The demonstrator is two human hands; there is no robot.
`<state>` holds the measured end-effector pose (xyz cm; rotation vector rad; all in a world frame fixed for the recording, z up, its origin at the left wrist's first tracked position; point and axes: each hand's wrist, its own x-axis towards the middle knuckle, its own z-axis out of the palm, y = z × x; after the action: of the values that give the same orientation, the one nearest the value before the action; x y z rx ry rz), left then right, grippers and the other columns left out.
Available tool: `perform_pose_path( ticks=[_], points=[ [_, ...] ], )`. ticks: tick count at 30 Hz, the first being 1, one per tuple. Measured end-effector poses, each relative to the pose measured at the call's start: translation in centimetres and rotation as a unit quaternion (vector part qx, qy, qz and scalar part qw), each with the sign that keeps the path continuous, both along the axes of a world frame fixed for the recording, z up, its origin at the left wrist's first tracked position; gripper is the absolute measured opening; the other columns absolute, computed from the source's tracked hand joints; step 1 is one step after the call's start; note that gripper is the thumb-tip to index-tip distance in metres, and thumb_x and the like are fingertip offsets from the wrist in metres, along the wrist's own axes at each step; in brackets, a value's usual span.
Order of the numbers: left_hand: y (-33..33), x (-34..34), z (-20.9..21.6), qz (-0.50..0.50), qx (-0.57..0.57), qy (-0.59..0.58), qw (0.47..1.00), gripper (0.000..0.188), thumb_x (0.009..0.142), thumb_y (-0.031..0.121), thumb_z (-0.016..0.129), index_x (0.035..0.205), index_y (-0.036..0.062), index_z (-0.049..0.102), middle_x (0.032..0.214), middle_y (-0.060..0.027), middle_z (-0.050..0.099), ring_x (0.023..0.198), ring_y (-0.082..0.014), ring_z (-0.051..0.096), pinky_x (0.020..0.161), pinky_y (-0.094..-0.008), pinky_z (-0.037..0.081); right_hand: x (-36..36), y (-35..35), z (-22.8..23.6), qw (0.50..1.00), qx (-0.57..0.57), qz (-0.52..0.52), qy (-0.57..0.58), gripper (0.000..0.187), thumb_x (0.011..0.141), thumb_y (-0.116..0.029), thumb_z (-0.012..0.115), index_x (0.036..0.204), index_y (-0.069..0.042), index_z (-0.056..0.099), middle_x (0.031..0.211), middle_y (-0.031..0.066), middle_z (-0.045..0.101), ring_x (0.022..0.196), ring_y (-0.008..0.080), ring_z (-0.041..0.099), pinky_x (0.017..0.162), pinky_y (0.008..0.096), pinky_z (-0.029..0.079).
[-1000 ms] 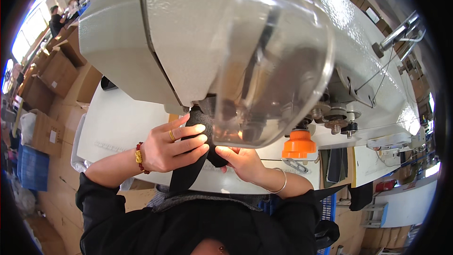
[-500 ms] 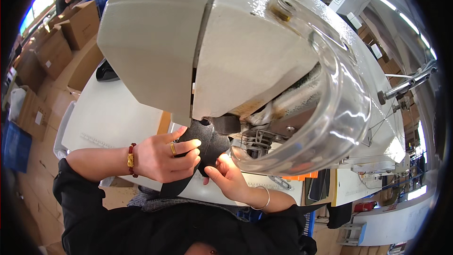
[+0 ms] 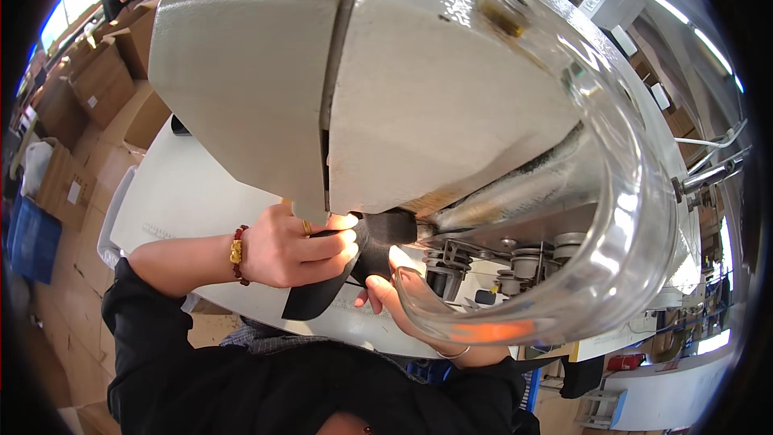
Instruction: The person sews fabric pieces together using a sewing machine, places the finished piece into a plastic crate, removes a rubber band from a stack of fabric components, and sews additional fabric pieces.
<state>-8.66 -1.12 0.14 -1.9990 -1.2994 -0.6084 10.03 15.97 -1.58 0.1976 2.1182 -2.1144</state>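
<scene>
Below the pale grey sewing machine head [image 3: 451,97], a piece of black fabric [image 3: 314,296] lies between the two hands, over the white counter [image 3: 189,185]. The left hand [image 3: 282,250] has its fingers clamped on the fabric close to the head's lower edge, its thumb hidden, while a loose end of the cloth hangs below the palm. A gold ring [image 3: 306,227] and a red beaded bracelet [image 3: 240,256] are on that side. The right hand [image 3: 389,296] is at the fabric's other edge, thumb and index tips against it; whether they grip it I cannot tell, since a curved clear guard [image 3: 628,278] covers part of the hand. Metal discs [image 3: 527,262] and an orange part [image 3: 491,330] show through the guard. Away to the left, cardboard boxes [image 3: 101,80] stand on the floor near a blue bin [image 3: 35,242].
</scene>
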Motion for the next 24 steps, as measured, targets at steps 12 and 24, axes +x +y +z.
perform_pose_path(
  ticks=[12,24],
  points=[
    [1.1,-0.2,-1.6,0.043,-0.049,-0.242,0.968,0.021,0.07,0.008,0.074,0.089,0.0067,0.067,0.094,-0.0072,0.064,0.08,-0.0302,0.061,0.062,-0.0422,0.045,0.0,1.3,-3.3,0.992,0.074,-0.066,0.073,0.037,0.111,-0.021,0.039,0.086,0.001,0.055,0.071,0.0083,0.057,0.073,0.0219,0.063,0.081,0.0352,0.051],
    [-0.1,-2.3,-1.0,-0.137,-0.066,-0.367,0.918,0.027,0.069,0.005,0.083,0.095,0.0103,0.076,0.1,-0.0091,0.072,0.096,-0.0285,0.069,0.081,-0.0391,0.055,-1.7,3.2,-6.6,0.675,0.595,0.005,0.435,0.019,0.093,-0.021,0.068,0.102,-0.006,0.06,0.097,0.0101,0.06,0.088,0.0207,0.06,0.077,0.0339,0.051]
  ],
)
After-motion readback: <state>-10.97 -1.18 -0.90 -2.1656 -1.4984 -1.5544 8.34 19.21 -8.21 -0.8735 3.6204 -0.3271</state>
